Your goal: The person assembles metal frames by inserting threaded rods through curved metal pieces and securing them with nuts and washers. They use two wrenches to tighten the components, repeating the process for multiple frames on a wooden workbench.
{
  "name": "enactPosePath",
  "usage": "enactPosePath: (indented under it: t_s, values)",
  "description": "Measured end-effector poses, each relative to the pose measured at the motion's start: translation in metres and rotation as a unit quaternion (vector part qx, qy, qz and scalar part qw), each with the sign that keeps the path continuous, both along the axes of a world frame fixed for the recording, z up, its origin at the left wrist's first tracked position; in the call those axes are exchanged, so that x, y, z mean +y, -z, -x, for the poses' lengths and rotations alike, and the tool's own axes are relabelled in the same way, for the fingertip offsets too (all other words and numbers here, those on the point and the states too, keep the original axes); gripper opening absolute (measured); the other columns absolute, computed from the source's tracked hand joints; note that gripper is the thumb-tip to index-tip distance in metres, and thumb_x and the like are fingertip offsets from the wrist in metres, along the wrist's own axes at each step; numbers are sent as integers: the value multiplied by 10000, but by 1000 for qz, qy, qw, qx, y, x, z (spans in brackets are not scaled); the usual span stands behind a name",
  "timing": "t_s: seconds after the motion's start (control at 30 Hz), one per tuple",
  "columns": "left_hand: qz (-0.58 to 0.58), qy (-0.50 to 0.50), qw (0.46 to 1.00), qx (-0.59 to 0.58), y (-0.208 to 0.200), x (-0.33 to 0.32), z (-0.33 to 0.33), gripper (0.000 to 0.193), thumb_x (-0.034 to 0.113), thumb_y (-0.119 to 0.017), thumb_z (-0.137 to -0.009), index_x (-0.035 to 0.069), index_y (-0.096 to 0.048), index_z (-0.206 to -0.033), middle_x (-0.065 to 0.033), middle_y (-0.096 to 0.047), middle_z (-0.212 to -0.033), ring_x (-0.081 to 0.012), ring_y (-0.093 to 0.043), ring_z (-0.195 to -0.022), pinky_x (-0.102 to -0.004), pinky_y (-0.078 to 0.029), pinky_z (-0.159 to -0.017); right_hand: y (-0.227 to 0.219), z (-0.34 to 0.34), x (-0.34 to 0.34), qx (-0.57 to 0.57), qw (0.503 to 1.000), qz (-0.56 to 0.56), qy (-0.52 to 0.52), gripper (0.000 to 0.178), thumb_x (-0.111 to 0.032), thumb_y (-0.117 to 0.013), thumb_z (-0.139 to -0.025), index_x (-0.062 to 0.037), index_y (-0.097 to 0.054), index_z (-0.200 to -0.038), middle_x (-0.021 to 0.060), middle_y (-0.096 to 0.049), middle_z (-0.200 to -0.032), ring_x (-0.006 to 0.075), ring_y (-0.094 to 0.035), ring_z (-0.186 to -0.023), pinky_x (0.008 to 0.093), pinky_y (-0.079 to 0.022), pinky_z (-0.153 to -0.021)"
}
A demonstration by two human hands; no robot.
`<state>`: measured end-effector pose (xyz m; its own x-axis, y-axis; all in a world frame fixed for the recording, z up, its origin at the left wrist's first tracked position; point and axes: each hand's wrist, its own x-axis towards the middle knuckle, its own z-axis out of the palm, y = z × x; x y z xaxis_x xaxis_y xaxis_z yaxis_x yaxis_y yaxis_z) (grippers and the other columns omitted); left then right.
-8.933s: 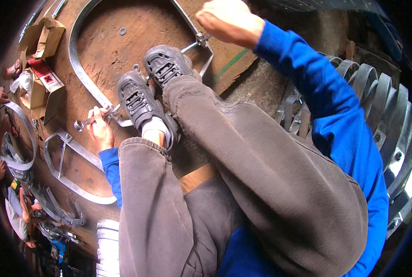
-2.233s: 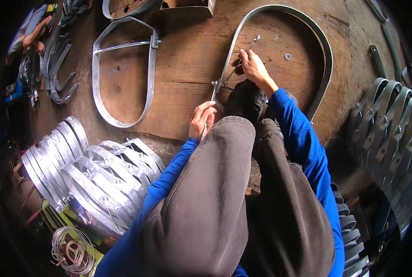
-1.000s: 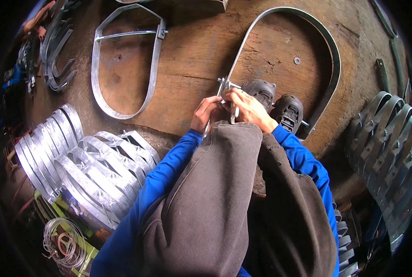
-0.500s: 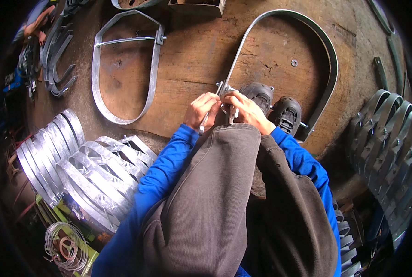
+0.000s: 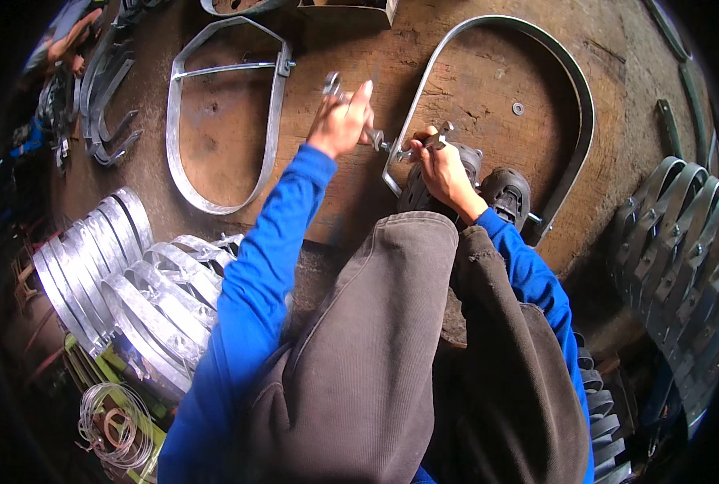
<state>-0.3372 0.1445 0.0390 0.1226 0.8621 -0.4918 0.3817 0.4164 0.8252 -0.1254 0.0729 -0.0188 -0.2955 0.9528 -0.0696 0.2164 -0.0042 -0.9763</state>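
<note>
My left hand (image 5: 340,126) is closed around a spanner (image 5: 333,81), whose other end sits at a bolt (image 5: 387,147) on the left leg of a big U-shaped metal strap (image 5: 575,77). On the right side of that bolt, my right hand (image 5: 448,173) grips a second spanner (image 5: 441,135) with its fingers curled. The strap lies on the wooden board around my right shoe. A small washer (image 5: 518,108) rests inside its curve. Left of it lies a similar strap hanger (image 5: 173,149) with a bolt across its upper part.
Stacked galvanized straps (image 5: 145,310) stand at lower left, beside a wire coil (image 5: 116,427). More strap hangers (image 5: 674,218) lean at the right. My shoes (image 5: 506,198) are on the wooden board (image 5: 327,173). An open box (image 5: 351,12) sits at the top; another person's arm (image 5: 73,40) shows far left.
My left hand has swung up and to the left with its spanner, away from my right hand. The right hand has shifted slightly right, its spanner now pointing upward.
</note>
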Motion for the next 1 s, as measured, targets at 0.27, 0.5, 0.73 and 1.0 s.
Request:
enactPosePath:
  t_s: [0.27,0.5,0.73,1.0]
  values:
    - [186,151,967,84,43,75,-33,592,567,-384,-993,66,-528,-712,-90,-640,-725,-189,-626,-479,-300,-535,-449,-6,2,-1,10,1000,7,2,126,-111,-547,-967,0,-551,-1028,215,-601,-829,394,-613,-784,433,-487,-697]
    - [144,186,959,158,33,68,-58,592,471,-390,-1013,-36,-605,-795,-115,-655,-728,-212,-645,-501,-324,-552,-480,-7,-2,-4,9,1000,25,4,117,-91,-535,-961,3,-548,-1029,218,-601,-840,396,-612,-778,435,-489,-695]
    - [98,146,971,163,30,62,-56,660,482,-389,-1008,-38,-607,-665,-128,-644,-643,-209,-644,-499,-332,-551,-497,-6,2,-2,19,1000,-2,6,111,-76,-532,-957,8,-556,-1025,214,-602,-832,388,-613,-768,426,-486,-679]
    - [148,174,956,185,48,81,-60,586,484,-373,-1011,-21,-624,-857,-106,-664,-754,-210,-648,-509,-330,-552,-495,-8,-1,-2,14,1000,8,9,102,-73,-529,-958,13,-563,-1003,198,-605,-804,353,-630,-732,413,-495,-660]
